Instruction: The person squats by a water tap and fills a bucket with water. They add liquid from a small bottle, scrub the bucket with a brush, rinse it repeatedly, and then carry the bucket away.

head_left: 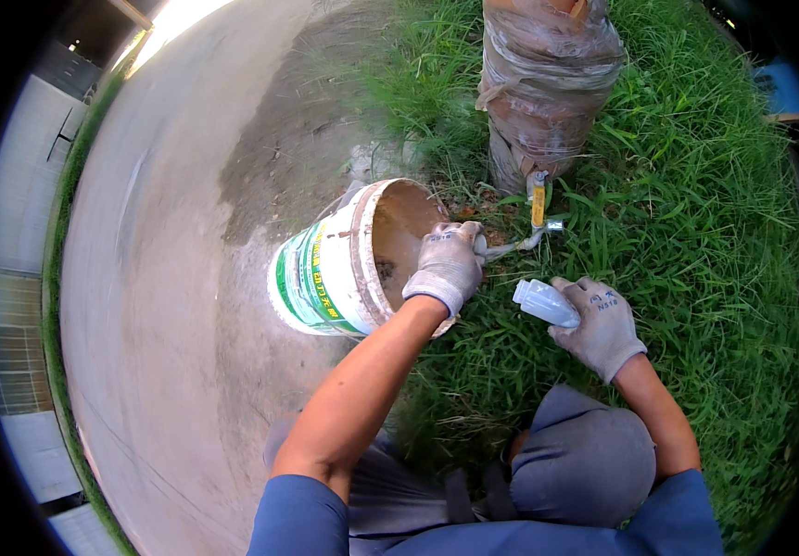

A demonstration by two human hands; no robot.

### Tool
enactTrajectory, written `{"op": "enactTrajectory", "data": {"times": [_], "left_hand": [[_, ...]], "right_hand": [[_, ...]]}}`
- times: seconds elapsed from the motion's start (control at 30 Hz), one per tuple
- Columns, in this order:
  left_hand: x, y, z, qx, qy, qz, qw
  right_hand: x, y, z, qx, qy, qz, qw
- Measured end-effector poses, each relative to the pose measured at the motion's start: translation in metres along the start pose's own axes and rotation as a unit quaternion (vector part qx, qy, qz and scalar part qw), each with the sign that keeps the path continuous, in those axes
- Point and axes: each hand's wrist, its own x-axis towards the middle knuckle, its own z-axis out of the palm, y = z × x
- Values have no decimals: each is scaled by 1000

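Observation:
My left hand [449,261], in a grey work glove, is closed at the mouth of a white bucket [336,269] with a green and yellow label. It grips the end of a pale tube [503,250] that runs from a tap [538,206] with a yellow lever. The fingers partly hide the tube's end. Brownish contents [399,232] show inside the bucket, whose rim is smeared with dirt. Over the grass to the right, my right hand [599,324], gloved alike, holds a small translucent plastic bottle [546,304], its narrower end pointing left toward the tube.
Behind the tap rises a thick post [552,83] wrapped in cloudy plastic film. Tall grass [696,213] covers the right side. A concrete path [158,278], darker and damp-looking near the bucket, lies to the left. My bent knee [589,454] is below my right hand.

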Motion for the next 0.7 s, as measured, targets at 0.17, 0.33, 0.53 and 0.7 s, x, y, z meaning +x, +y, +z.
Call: {"op": "enactTrajectory", "data": {"times": [0.17, 0.33, 0.53, 0.7], "left_hand": [[21, -24, 62, 16, 68, 42, 997], [22, -32, 87, 16, 92, 66, 993], [19, -37, 91, 9, 118, 79, 990], [18, -33, 86, 17, 110, 68, 991]], "right_hand": [[-17, 7, 19, 104, -22, 17, 994], [-20, 21, 23, 97, -10, 9, 995], [-16, 23, 27, 105, -32, -3, 994], [-15, 23, 28, 113, -23, -11, 993]]}}
